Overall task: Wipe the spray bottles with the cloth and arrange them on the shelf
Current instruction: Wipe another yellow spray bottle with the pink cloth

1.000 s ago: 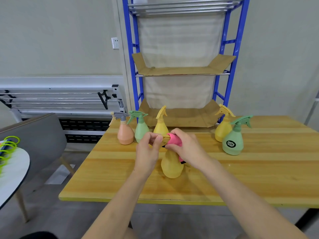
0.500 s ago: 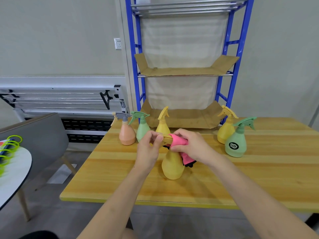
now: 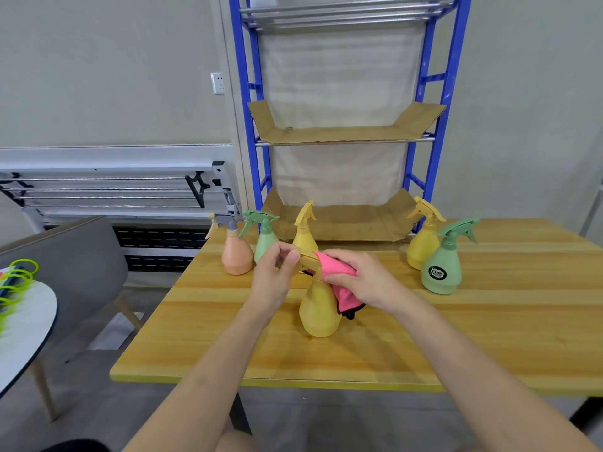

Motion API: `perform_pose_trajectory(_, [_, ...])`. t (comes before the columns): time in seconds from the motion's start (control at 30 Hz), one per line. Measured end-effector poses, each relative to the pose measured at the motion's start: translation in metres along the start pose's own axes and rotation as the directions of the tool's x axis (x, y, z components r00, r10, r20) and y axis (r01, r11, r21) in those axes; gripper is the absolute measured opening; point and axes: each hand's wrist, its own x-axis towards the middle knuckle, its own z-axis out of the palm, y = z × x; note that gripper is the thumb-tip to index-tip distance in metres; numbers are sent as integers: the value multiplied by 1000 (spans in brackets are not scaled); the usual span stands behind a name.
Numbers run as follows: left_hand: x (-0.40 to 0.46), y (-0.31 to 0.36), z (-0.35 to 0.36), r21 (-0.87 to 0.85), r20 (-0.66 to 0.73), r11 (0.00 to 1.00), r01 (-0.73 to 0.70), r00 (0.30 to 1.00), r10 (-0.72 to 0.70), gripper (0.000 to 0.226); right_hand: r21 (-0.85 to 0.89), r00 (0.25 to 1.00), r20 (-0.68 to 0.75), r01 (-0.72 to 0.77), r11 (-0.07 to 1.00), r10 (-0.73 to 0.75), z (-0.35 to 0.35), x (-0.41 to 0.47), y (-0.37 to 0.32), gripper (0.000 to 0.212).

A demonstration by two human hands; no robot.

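Yellow spray bottle [image 3: 318, 313] upright at surface [image 3: 489, 337] centre | left hand [image 3: 272, 282] pinched its nozzle at 9 o'clock | right hand [image 3: 362, 278] pressed pink cloth [image 3: 337, 272] round its head | five bottles beyond | shelf [image 3: 339, 135] at 12 o'clock

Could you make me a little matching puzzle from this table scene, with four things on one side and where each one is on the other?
Things:
1. pink cloth
2. orange bottle
3. green bottle with the black label
4. cardboard sheet

Places:
A. far left of the row on the table
B. on the middle level of the blue shelf
C. in the right hand, against the sprayer of the near yellow bottle
D. on the right of the table, in front of a yellow bottle

Pairs: 1-C, 2-A, 3-D, 4-B
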Motion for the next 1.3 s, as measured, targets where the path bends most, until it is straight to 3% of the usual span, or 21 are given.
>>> perform_pose_trajectory(0.13, [4,5,-5,33,42,999,20,999,-21,14,-26,999,-24,-34,999,34,2,-4,0,43])
perform_pose_trajectory(0.27, [7,8,-6,48,28,996,75,997,-77,15,182,995,6,-104,978,104,4,-17,-5,38])
perform_pose_trajectory(0.37, [7,17,-3,68,-18,991,115,993,-114,17,230,992,-67,-90,969,108,5,-27,-3,26])
perform_pose_trajectory(0.57, [8,24,7,35,-149,973,229,964,-222,13,407,965,-192,-89,909,180,-3,-33,-4,28])
perform_pose_trajectory(0.73, [2,38,24,88,-180,943,320,937,-301,46,404,957,-208,-102,909,200,-2,-29,-7,36])
perform_pose_trajectory(0.83, [2,36,29,163,-150,945,283,954,-259,37,434,967,-183,-80,897,175,4,-29,-13,34])
perform_pose_trajectory(0.9, [2,34,26,127,-109,958,256,964,-243,30,447,963,-212,-58,893,168,8,-29,-12,30])
perform_pose_trajectory(1.03, [5,34,17,71,-21,960,272,962,-271,21,420,865,-421,-81,904,273,3,-24,-8,25])
perform_pose_trajectory(1.17, [12,35,10,38,83,949,314,945,-316,17,277,796,-572,-37,960,196,-13,-9,-10,26])
perform_pose_trajectory(1.3, [18,34,8,20,125,945,327,937,-327,21,181,879,-464,-25,983,108,-27,12,-15,36])
